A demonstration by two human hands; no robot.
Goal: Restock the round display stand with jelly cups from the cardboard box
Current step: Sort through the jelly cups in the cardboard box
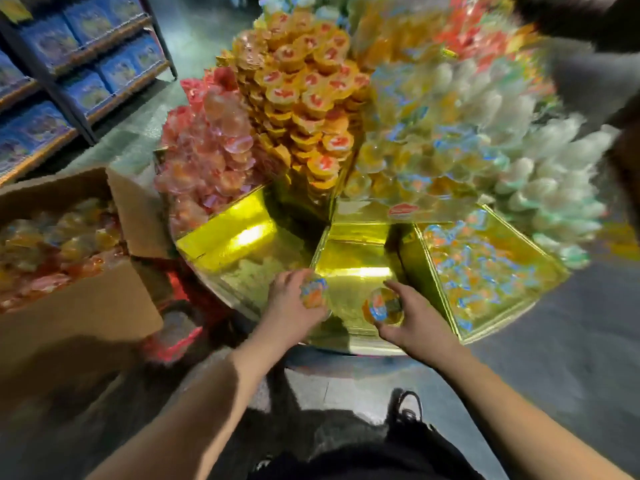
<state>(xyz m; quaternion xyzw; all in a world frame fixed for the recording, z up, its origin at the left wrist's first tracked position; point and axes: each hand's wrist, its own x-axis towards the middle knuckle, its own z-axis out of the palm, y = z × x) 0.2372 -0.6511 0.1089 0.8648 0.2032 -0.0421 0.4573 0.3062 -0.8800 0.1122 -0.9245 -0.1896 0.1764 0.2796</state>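
Observation:
The round display stand [356,233] has shiny gold wedge compartments at its near rim and stacked jelly cups above. My left hand [287,306] grips a jelly cup [313,292] with an orange and blue lid over the near edge of the middle gold compartment. My right hand [412,320] holds a second jelly cup [382,306] over that same compartment's front. The open cardboard box [83,303] at the left holds several orange and red jelly cups. The compartment to the right [485,271] is partly filled with cups.
Shelves of blue boxes [79,74] line the far left. Tiers of pink, orange, yellow and white cups rise behind the gold compartments. A red crate [180,327] sits under the box. My shoe [407,410] stands on the grey floor below the stand.

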